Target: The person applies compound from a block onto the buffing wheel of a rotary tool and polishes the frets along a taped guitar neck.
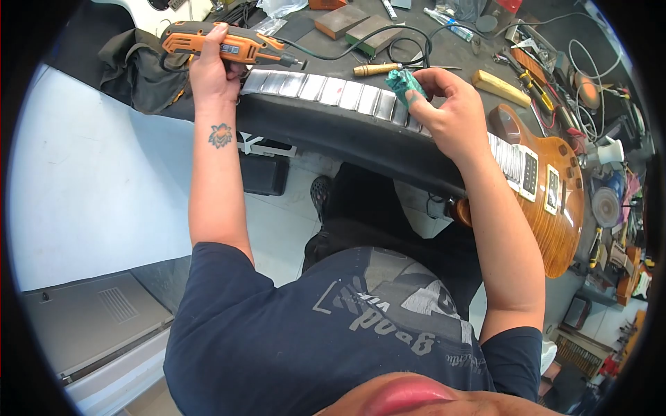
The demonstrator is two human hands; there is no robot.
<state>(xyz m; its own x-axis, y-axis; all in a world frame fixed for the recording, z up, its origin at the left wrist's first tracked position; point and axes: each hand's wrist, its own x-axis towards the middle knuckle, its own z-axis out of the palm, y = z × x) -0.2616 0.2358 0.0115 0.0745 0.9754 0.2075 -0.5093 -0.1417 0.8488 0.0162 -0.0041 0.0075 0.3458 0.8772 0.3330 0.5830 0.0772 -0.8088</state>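
An amber flame-top electric guitar lies across the workbench, its neck running left, the fretboard covered in silver tape strips. My left hand grips an orange rotary tool held just above the far left end of the neck, its tip pointing right. My right hand pinches a crumpled teal cloth against the fretboard near the middle of the neck.
A wooden-handled tool, sanding blocks, a black cable and a wooden wedge lie behind the neck. Pliers, wires and small parts crowd the bench at right. A dark bag sits at left. Floor and a shoe show below.
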